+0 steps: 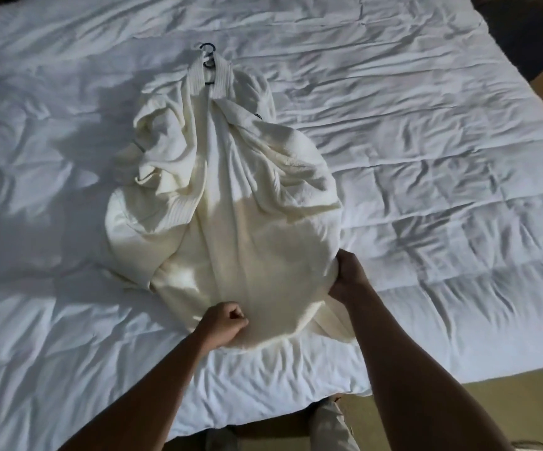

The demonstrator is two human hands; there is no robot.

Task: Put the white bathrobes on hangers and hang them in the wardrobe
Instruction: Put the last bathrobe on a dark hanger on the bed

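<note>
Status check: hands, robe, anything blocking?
Left hand and right hand both grip robe hem. Robe flat on bed, hanger hook at collar. Nothing blocking.

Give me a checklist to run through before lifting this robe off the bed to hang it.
1. Hanger hook clear at the collar: ok, it sticks out above it.
2. Hanger seated in both shoulders: cannot tell, cloth covers it.
3. Bathrobe smoothed: not ok, sleeves lie bunched on top.
4. Left hand grips the hem: ok.
5. Right hand grips the robe's edge: ok.
6. A hand on the hook for lifting: not ok, both are at the bottom.
</note>
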